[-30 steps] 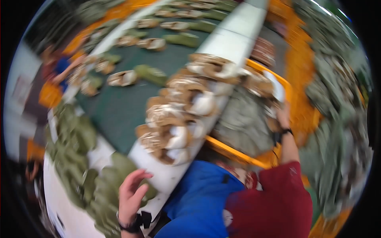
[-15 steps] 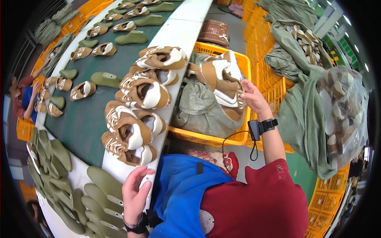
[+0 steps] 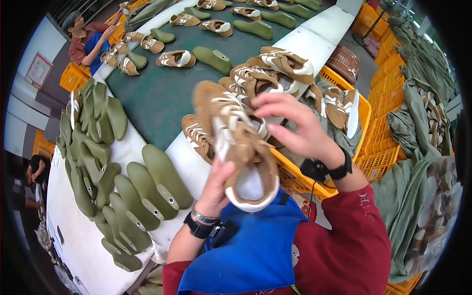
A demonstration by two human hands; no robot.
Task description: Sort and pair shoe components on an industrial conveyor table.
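Note:
My left hand (image 3: 212,189) grips a brown shoe (image 3: 265,169) with white laces and a white heel edge. The shoe is raised in front of me, its toe up and away and its opening toward me. Beside its upper end, my right hand (image 3: 300,130) has its fingers apart and holds nothing; whether a fingertip touches the laces I cannot tell. Behind the held shoe, more brown-and-white shoes (image 3: 255,78) stand along the table's white edge, partly hidden.
Green shoe lasts (image 3: 160,174) lie in rows at the left on the white tabletop (image 3: 88,246). Shoes and lasts cover the green belt (image 3: 147,98). A yellow crate (image 3: 363,115) with shoes stands at the right. A co-worker (image 3: 88,44) works far left.
The view has swung left. My left hand, open by the table before, now holds a shoe. My right hand has come away from the shoes in the yellow crate toward the held shoe.

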